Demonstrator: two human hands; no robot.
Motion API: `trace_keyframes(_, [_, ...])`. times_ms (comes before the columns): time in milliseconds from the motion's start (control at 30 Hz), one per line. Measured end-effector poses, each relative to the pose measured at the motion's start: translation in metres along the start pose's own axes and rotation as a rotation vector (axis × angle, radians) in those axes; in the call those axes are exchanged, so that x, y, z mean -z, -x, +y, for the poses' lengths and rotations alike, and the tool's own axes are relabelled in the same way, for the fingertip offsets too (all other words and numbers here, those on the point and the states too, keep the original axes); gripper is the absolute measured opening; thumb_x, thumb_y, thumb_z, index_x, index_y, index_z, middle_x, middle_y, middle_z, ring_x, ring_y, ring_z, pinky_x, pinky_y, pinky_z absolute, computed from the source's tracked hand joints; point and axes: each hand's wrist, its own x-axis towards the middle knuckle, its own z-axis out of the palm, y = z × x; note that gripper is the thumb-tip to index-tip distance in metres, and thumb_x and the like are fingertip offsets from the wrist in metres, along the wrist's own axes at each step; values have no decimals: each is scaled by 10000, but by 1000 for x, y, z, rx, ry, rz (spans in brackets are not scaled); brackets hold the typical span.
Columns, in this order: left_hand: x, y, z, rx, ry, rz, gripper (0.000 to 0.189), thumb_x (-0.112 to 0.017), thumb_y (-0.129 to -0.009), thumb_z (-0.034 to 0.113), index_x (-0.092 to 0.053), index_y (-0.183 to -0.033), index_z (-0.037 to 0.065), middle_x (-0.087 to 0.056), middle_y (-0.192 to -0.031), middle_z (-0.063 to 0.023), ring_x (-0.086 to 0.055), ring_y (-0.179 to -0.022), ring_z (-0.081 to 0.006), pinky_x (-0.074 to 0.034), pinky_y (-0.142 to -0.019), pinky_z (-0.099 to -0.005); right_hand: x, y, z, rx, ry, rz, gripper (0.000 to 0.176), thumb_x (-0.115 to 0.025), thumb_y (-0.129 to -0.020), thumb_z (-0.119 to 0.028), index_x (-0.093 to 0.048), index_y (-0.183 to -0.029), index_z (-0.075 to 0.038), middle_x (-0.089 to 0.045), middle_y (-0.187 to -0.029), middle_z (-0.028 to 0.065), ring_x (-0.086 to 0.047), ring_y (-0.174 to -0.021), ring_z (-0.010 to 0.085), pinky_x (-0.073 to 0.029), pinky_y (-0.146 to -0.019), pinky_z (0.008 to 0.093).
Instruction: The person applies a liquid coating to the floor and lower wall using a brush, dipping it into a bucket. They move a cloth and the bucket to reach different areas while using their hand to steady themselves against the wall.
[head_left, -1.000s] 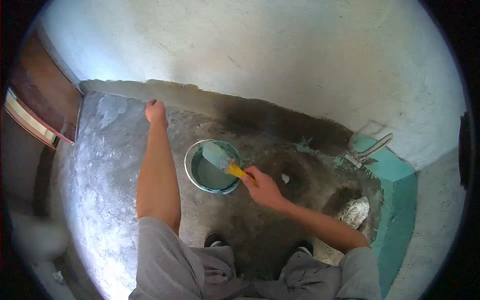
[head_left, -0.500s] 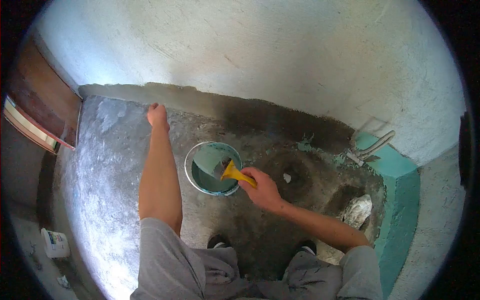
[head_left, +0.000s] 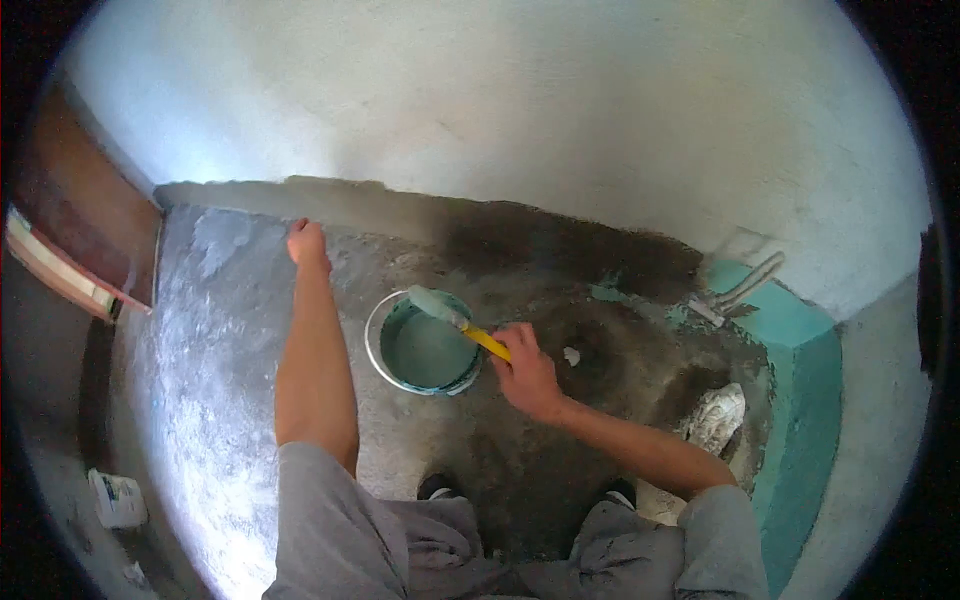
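Note:
My right hand grips the yellow handle of a wide paintbrush. Its bristles are coated in pale green paint and hang above the bucket, over the far part of its opening. Grey-green paint fills the lower part of the bucket, whose inner wall is smeared with it. My left hand is closed and stretched forward above the floor, near the foot of the wall. Whether anything is in its fingers is hidden.
A dark, damp-looking band runs along the bottom of the white wall. To the right are a green-painted ledge, a pipe and a whitish crumpled lump. A white tub and a brown door are at left.
The brush has turned from its broad face to a narrower edge-on view, and its bristles have risen towards the bucket's far rim. My left hand stays closed, slightly lower in view.

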Motion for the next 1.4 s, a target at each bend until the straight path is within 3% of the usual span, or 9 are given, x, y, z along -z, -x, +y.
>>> trace_keyframes(133, [-13,-27,-24,-12,338,-207,497,-544,-764,95,-518,-1251,1,-607,-882,-70,-556,-781,-207,-466,-731,-337,13,1,5,19,1,69,306,-552,-863,-93,-499,-1164,-94,-521,-1166,125,-574,-994,380,-493,-822,476])
trace_keyframes(233, [-29,-40,-26,-60,225,-141,487,-556,-783,117,-521,-1259,24,-614,-1086,-112,-569,-943,-205,-461,-815,-341,25,5,24,180,51,167,369,-555,-854,-79,-503,-1218,-104,-550,-1139,125,-533,-1080,354,-453,-904,461])
trace_keyframes(533, [-83,0,68,-384,124,-70,624,-630,-839,245,-405,-1388,52,-444,-1384,-182,-471,-1217,-295,-354,-1023,-386,134,80,93,-78,219,340,431,-647,-805,-112,-547,-1224,-105,-597,-1125,90,-545,-1027,320,-429,-891,427])
trace_keyframes(633, [-107,57,134,-578,280,-168,726,-614,-882,321,-263,-1460,57,-294,-1486,-183,-351,-1324,-305,-286,-1073,-399,150,127,155,-118,447,553,428,-665,-793,-135,-564,-1208,-116,-594,-1037,95,-541,-963,324,-427,-836,432])
trace_keyframes(833, [-155,154,204,-570,398,-495,889,-580,-878,461,-64,-1503,98,-167,-1533,-151,-254,-1382,-319,-248,-1097,-474,210,174,228,-416,664,505,391,-653,-795,-158,-587,-1179,-124,-589,-973,107,-541,-953,328,-447,-770,444])
trace_keyframes(867, [-162,158,205,-566,426,-483,898,-584,-874,467,-63,-1503,94,-142,-1539,-146,-253,-1382,-321,-251,-1097,-476,216,173,238,-452,636,515,384,-647,-799,-164,-586,-1176,-119,-597,-983,115,-548,-957,333,-452,-772,452])
trace_keyframes(900, [-157,170,211,-578,352,-474,881,-580,-892,457,-74,-1498,66,87,-1558,-135,-240,-1384,-334,-275,-1102,-441,218,170,251,-485,607,524,377,-640,-804,-169,-585,-1173,-114,-604,-992,123,-555,-960,338,-457,-775,459])
trace_keyframes(1233, [-151,163,202,-591,223,-555,902,-584,-885,477,-16,-1512,164,23,-1571,-85,-169,-1417,-317,-196,-1102,-533,261,129,317,-810,145,464,399,-589,-866,-290,-599,-1212,-91,-662,-982,189,-638,-931,343,-498,-806,428])
trace_keyframes(1400, [-152,162,203,-571,213,-533,908,-588,-881,478,-11,-1512,172,0,-1571,-85,-164,-1419,-310,-169,-1113,-525,323,155,380,-699,-25,535,406,-644,-822,-317,-638,-1154,-82,-673,-1005,188,-656,-929,303,-486,-833,458])
